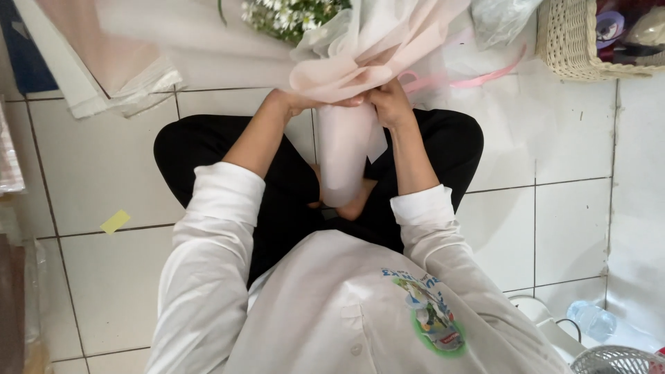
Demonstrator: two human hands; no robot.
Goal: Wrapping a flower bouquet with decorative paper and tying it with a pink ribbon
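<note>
Floor: white ceramic tiles [104,159] with dark grout lines; we see the person seated cross-legged on them in black trousers and a white shirt.
Bouquet: a flower bouquet [346,90] in pale pink wrapping paper stands between the knees, its stem end pointing down toward the lap, small white daisies [287,14] showing at the top.
Left hand: our left hand [308,102] is closed around the wrap's neck from the left side.
Right hand: our right hand [390,102] is closed on the same neck from the right, touching the paper.
Ribbon: a pink ribbon [478,79] lies on the tiles just beyond the right hand.
Surroundings: wicker basket [571,41] at upper right; sheets of wrapping paper [118,69] at upper left; yellow paper scrap [115,221] at left; plastic water bottle [594,320] at lower right.
</note>
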